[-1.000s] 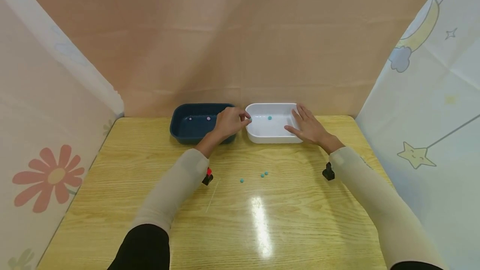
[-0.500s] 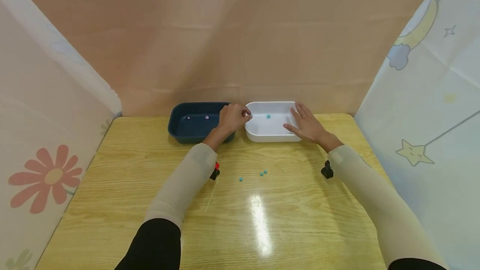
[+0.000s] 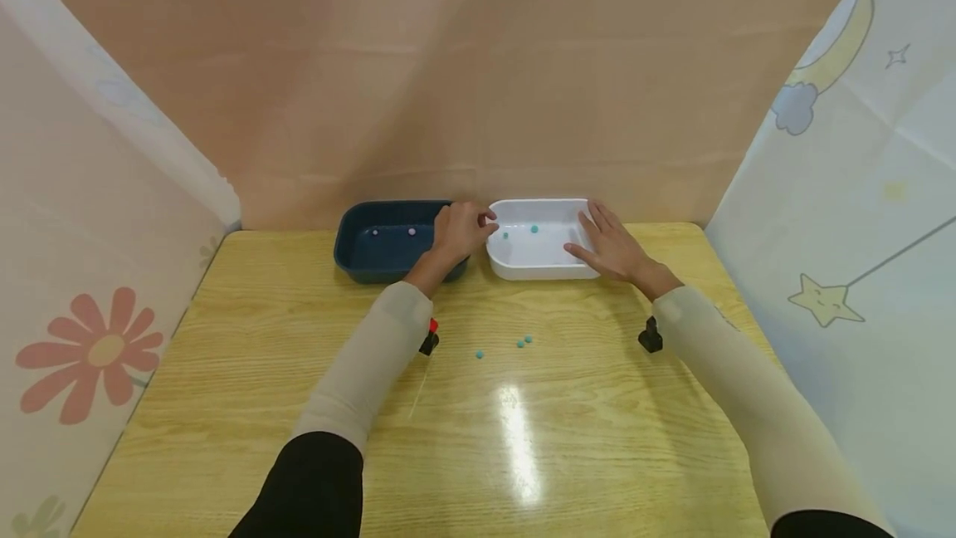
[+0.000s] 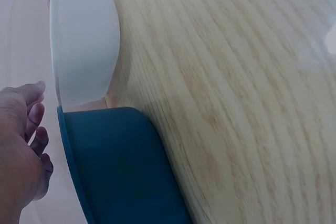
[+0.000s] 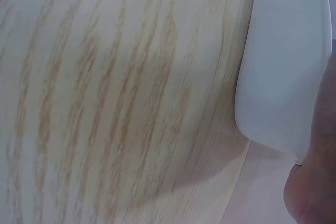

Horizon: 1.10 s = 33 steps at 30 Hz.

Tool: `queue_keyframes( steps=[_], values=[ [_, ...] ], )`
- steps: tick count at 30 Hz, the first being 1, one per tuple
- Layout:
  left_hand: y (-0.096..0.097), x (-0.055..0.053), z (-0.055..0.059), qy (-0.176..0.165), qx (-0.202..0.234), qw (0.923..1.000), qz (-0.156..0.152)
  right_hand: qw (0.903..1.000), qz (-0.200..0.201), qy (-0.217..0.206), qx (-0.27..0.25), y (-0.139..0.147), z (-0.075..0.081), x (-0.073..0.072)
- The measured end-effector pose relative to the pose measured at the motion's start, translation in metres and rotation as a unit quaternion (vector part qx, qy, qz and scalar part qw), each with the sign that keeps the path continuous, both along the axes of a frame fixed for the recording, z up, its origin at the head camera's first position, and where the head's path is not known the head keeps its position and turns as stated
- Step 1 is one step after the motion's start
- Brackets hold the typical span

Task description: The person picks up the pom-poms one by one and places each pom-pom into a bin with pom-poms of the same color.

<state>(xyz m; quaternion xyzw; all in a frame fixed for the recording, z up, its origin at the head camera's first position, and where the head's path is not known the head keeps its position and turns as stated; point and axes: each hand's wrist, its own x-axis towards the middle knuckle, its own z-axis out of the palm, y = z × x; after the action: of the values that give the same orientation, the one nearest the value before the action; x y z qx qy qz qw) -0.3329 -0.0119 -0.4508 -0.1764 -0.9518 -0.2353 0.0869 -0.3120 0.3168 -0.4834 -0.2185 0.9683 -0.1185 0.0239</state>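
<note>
Head view: a glossy white oblong tray (image 3: 545, 272) stands beside a dark-blue oblong tray (image 3: 381, 275) along the wooden surface's (image 3: 224, 372) far edge. Right hand (image 3: 614, 250), fingers spread, rests on the white tray's right end, presumably steadying it. Left hand (image 3: 458, 231), thumb and forefinger apart, apparently empty, is at its left rim, likely for a low release. Two small round turquoise pellets (image 3: 534, 229) lie inside; three matching pellets (image 3: 480, 354) lie nearer mid-surface.

A wood-grain table (image 3: 612, 438) with 1 bright glare streak (image 3: 519, 442) meets a tan backdrop (image 3: 478, 65). The left panel (image 3: 112, 214) bears 1 full pink flower (image 3: 104, 350); the right panel (image 3: 859, 214), 1 crescent moon (image 3: 854, 46) touching 1 cloud (image 3: 795, 110), and 1 yellow star (image 3: 825, 300).
</note>
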Motion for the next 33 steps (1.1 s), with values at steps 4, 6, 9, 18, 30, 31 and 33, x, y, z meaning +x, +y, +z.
queue_keyframes(
  steps=[4,6,9,18,30,31,33],
  values=[
    [-0.006,0.003,-0.001,0.025,0.023,0.9994,-0.008,1.0,-0.004,-0.005,0.004,0.0,0.001,-0.001],
    [-0.009,0.004,-0.001,0.033,0.034,0.9988,-0.014,1.0,-0.004,-0.005,0.004,0.0,0.001,-0.001],
    [-0.013,0.006,-0.002,0.036,0.043,0.9981,-0.025,1.0,-0.003,-0.001,0.001,0.0,0.001,-0.001],
    [-0.025,0.019,0.001,0.043,0.042,0.9977,-0.03,1.0,0.0,-0.001,0.006,0.0,0.0,-0.002],
    [-0.039,0.049,0.006,0.087,0.034,0.9903,-0.103,0.9999,0.0,-0.001,0.016,0.002,-0.001,-0.003],
    [-0.04,0.052,0.006,0.089,0.034,0.9895,-0.109,0.9998,0.0,-0.002,0.018,0.002,-0.001,-0.003],
    [-0.041,0.057,0.005,0.092,0.032,0.9878,-0.121,0.9998,0.001,-0.002,0.019,0.002,-0.001,-0.003]
  ],
)
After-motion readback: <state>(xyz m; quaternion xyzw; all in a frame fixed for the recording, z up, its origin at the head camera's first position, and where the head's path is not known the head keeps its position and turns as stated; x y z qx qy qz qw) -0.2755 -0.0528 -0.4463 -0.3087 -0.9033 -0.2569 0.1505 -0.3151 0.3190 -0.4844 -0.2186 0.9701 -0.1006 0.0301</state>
